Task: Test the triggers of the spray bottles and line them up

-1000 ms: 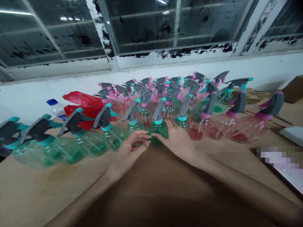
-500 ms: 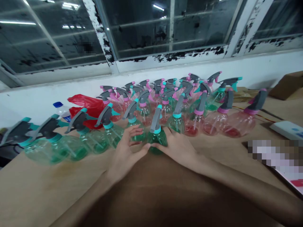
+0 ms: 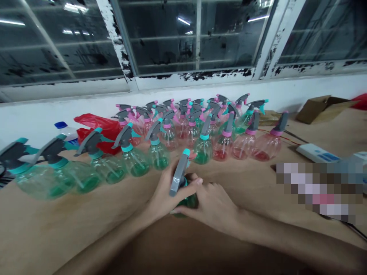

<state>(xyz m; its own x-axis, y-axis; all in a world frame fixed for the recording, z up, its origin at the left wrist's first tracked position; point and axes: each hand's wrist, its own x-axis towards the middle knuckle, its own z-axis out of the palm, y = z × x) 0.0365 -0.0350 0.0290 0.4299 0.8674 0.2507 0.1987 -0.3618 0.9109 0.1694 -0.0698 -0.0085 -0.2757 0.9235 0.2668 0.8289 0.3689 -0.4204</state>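
Both hands are wrapped around a green spray bottle [image 3: 191,201] with a grey and teal trigger head, close to me at the middle of the table. My left hand [image 3: 166,191] grips it from the left, thumb across the front just under the head. From the right, my right hand [image 3: 215,204] closes around the body, its thumb low on the bottle. Much of the bottle is hidden by my fingers. Just behind it stand another green spray bottle [image 3: 159,156] and a teal-collared green one [image 3: 202,151].
Green spray bottles [image 3: 71,177] line the left. Pink ones [image 3: 266,147] stand right, with more packed behind. A red plastic bag [image 3: 99,128], a blue-capped bottle [image 3: 66,131], a cardboard box [image 3: 318,109] and a white device [image 3: 318,152] are on the table [image 3: 86,225].
The held green bottle has come out of the row toward me. My left hand, which was open beside it, is now closed on it. The view has shifted slightly to the right.
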